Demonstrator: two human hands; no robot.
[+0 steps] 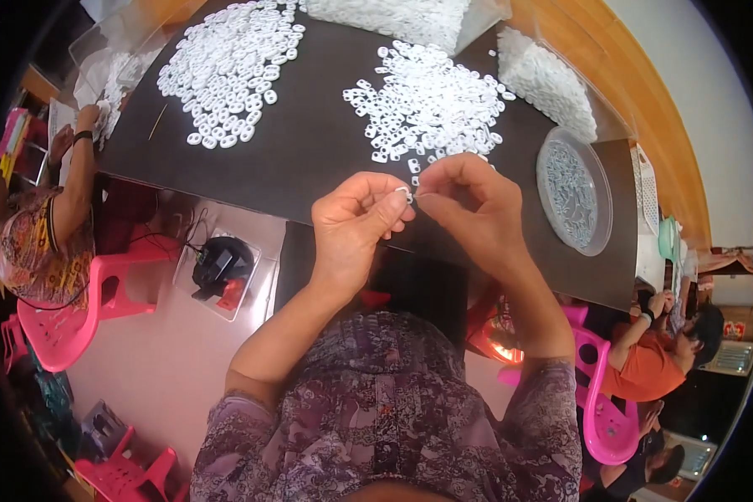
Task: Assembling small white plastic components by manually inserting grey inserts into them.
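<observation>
At the far left, we see a co-worker's hand (88,115) near white bits at the table's edge, well apart from ours. Next comes the left pile (226,71) of white oval pieces with holes; bare table (322,100) lies between it and the middle pile, which probably stops the two from mixing.

Our left hand (364,213) is clamped on a small white piece (404,192), gripped between thumb and fingers just past the table's near edge. We judge that the pinch leaves the piece's far side exposed so that the other hand can get at it. Our right hand (473,201) meets it there, thumb and forefinger drawn close at the piece; we cannot tell whether they are pinching anything.

Just beyond our fingertips, a few loose pieces (414,166) trail from the middle pile (435,96), seemingly placed for a short reach. Behind that stands a clear bin (484,23) of more white pieces, and to its right another white batch (548,84), both likely set back to leave working space. At the right, a round tray (605,219) holds small metal bits, its rim presumably stopping them from scattering, near our right hand's side.
</observation>
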